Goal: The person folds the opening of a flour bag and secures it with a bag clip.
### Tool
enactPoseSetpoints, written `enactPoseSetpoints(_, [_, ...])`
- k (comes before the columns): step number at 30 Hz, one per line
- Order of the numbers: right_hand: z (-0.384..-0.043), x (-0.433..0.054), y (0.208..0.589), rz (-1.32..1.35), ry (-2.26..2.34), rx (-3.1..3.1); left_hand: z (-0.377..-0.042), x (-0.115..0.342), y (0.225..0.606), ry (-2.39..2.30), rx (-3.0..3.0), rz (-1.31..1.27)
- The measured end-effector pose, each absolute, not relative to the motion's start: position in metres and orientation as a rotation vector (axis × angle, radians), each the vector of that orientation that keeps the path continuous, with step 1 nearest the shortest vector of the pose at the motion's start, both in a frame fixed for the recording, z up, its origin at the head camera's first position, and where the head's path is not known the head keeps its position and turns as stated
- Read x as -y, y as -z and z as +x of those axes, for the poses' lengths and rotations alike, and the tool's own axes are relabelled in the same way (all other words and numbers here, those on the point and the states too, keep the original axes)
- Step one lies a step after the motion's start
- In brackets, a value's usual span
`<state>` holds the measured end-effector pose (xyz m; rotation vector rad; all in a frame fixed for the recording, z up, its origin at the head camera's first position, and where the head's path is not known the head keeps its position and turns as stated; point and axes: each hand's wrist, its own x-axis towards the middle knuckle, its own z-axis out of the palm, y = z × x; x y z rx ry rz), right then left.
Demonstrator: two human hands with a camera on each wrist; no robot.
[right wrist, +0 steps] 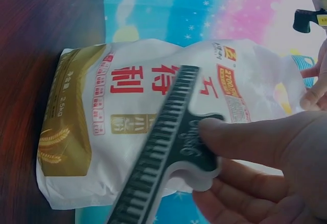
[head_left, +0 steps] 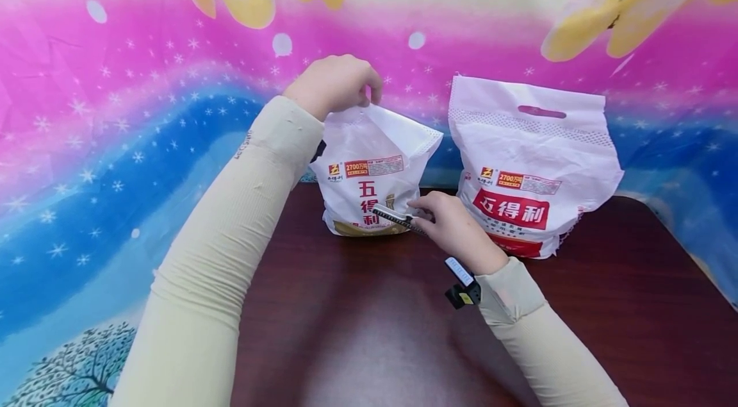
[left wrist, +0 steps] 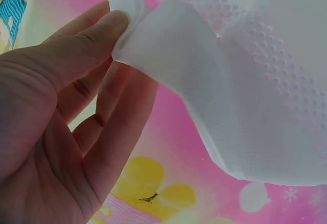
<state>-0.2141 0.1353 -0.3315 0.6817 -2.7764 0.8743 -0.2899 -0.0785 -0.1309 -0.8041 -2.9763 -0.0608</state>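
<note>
My left hand (head_left: 337,83) pinches the top edge of a white flour bag (head_left: 369,138) with red lettering and a gold base, which stands on the table. The left wrist view shows the thumb and fingers of this hand (left wrist: 66,112) on the thin bag edge (left wrist: 168,50). My right hand (head_left: 452,227) holds a long piano-key-patterned music clip (head_left: 394,213) in front of the bag's lower right. In the right wrist view, the thumb of that hand (right wrist: 260,152) lies on the dark handle of the clip (right wrist: 159,137), with fingers beneath.
A second, wider white flour bag (head_left: 530,144) with a red label and a handle slot stands to the right. Both bags are on the dark brown table (head_left: 369,317). Behind them hangs a colourful printed backdrop (head_left: 173,106).
</note>
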Motion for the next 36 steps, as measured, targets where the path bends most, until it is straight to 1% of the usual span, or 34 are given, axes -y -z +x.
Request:
enactPoseSetpoints(8, [-0.2137, -0.1368, 0.3330, 0.648, -0.908, 2.665, -0.2916, 0.0794, 0.1314, 0.047, 2.969, -0.817])
enactPoseSetpoints(36, [-0.2084, -0.1373, 0.3352, 0.723, -0.969, 2.395, -0.2913, 0.0809, 0.1330, 0.067, 2.982, -0.797])
